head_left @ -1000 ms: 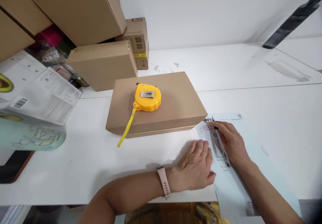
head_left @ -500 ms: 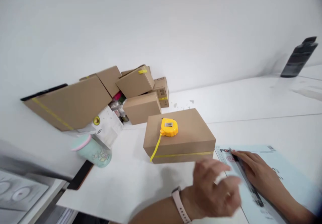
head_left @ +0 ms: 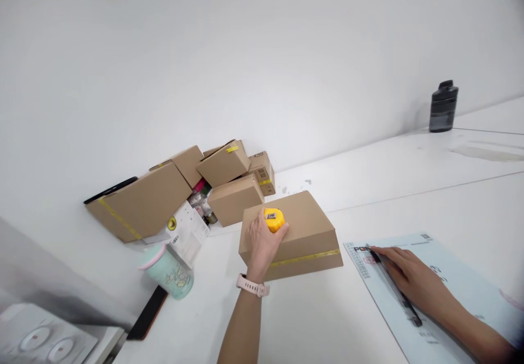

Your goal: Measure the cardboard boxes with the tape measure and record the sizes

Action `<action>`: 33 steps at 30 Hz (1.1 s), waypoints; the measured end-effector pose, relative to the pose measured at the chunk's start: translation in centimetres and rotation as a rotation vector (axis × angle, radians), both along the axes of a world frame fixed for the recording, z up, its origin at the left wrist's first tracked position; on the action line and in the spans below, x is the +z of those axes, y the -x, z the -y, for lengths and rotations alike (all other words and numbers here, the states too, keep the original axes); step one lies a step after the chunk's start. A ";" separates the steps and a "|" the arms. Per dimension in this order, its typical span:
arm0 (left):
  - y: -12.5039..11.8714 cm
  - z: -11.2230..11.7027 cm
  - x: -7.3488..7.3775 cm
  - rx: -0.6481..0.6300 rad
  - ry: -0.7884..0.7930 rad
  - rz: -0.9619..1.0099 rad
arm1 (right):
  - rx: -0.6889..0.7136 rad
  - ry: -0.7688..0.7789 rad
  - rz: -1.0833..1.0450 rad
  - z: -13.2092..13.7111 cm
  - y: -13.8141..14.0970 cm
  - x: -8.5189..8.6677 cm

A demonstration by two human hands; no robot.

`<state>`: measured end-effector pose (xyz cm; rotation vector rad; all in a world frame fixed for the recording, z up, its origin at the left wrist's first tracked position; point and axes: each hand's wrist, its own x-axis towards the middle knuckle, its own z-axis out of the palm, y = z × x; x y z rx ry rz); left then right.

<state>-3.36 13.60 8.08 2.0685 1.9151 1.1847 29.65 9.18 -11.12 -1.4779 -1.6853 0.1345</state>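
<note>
My left hand (head_left: 262, 241), with a pink watch band at the wrist, is closed around a yellow tape measure (head_left: 274, 219) on top of a brown cardboard box (head_left: 307, 216). The fingers cover the tape measure's left side, and its blade is hidden behind the hand. A strip of yellow tape runs along the box's front. To the right, my right hand (head_left: 405, 274) rests on a light blue printed sheet or pad (head_left: 417, 244). Its fingers are closed on a black pen (head_left: 397, 290), which slants along the palm's near side.
Several cardboard boxes (head_left: 235, 197) are stacked against the wall at the left. Before them stand a white carton (head_left: 190, 233) and a mint-green cup (head_left: 170, 271) with a pink rim, beside a dark flat object (head_left: 147, 312). A black bottle (head_left: 443, 107) stands at the back right.
My left hand has moved from in front of the box up and left onto the tape measure and closed on it. My right hand stays on the sheet with the pen. The view has shifted.
</note>
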 end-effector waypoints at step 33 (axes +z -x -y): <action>5.5 4.6 3.9 -0.698 0.687 1.204 | 0.578 0.477 -1.087 -0.4 10.9 23.3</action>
